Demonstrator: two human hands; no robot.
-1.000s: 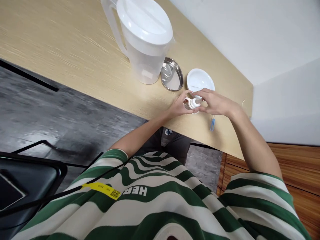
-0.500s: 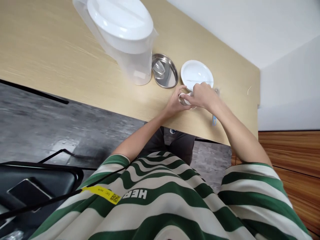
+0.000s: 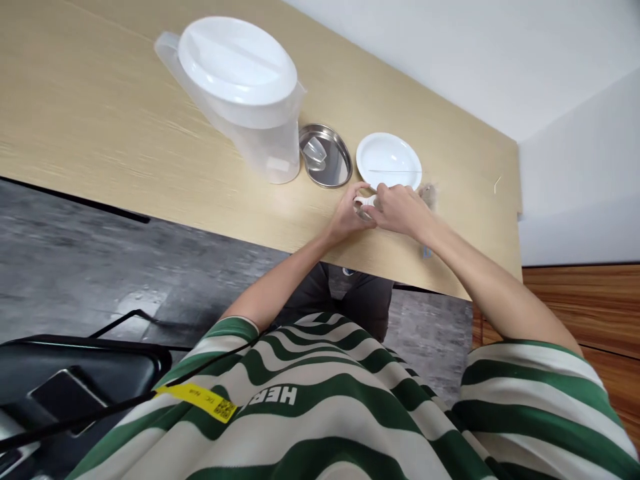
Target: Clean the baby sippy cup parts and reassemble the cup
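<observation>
Near the table's front edge my two hands meet around one small round cup. My left hand [image 3: 347, 215] curls around the cup [image 3: 361, 207], which looks clear. A thin white piece [image 3: 368, 200] shows at the cup's mouth; what it is I cannot make out. The fingers of my right hand [image 3: 397, 207] are pinched together on that white piece, over the cup's right side, hiding part of both. Just beyond my hands stands a white bowl [image 3: 384, 148] with a thin straight stick [image 3: 393, 171] across it.
A round steel tray [image 3: 345, 175] holds small clear cups [image 3: 315, 152]. Left of it stands a large lidded pitcher [image 3: 240, 87]. A blurry greyish item [image 3: 429, 194] and a blue-ended object [image 3: 427, 253] lie by my right forearm. A thin bent strip [image 3: 497, 184] lies farther right on the table [image 3: 100, 120].
The view has shifted slightly, so the tabletop things sit lower. My right hand has turned a little at the cup, and more of the white piece shows. Both hands keep their hold.
</observation>
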